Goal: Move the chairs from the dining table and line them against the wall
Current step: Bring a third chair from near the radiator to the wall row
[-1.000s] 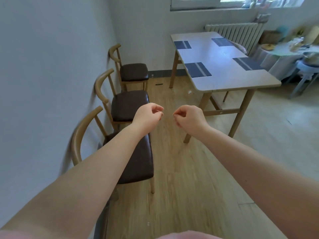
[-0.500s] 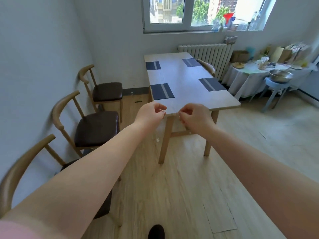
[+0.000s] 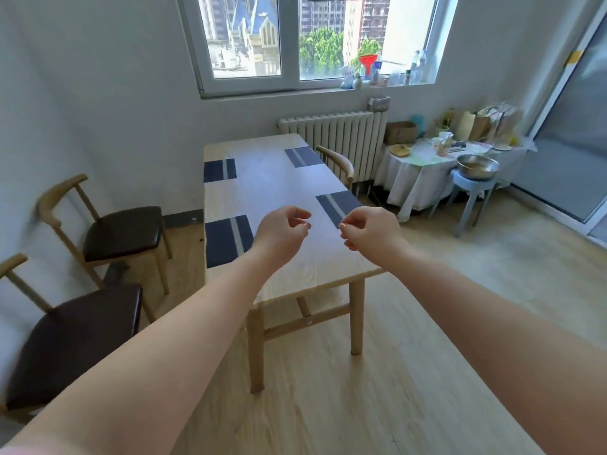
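A pale wooden dining table (image 3: 272,192) fills the frame's centre. Two dark-seated wooden chairs (image 3: 123,229) stand at lower left against the wall; a third (image 3: 340,164) sits beyond the table's right edge. Left hand (image 3: 279,233) and right hand (image 3: 371,233) hover loosely curled, empty, well apart from every chair.

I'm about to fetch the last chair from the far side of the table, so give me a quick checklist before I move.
1. Left hand free: ok, loosely curled, holding nothing.
2. Right hand free: ok, empty.
3. Curved-back wooden chair tucked at the pale wooden dining table: not ok, not yet moved.
4. Two dark-seated wooden chairs against the left wall: ok.
5. Floor on the table's right side: ok, bare.
6. Wall space for another chair: cannot tell.
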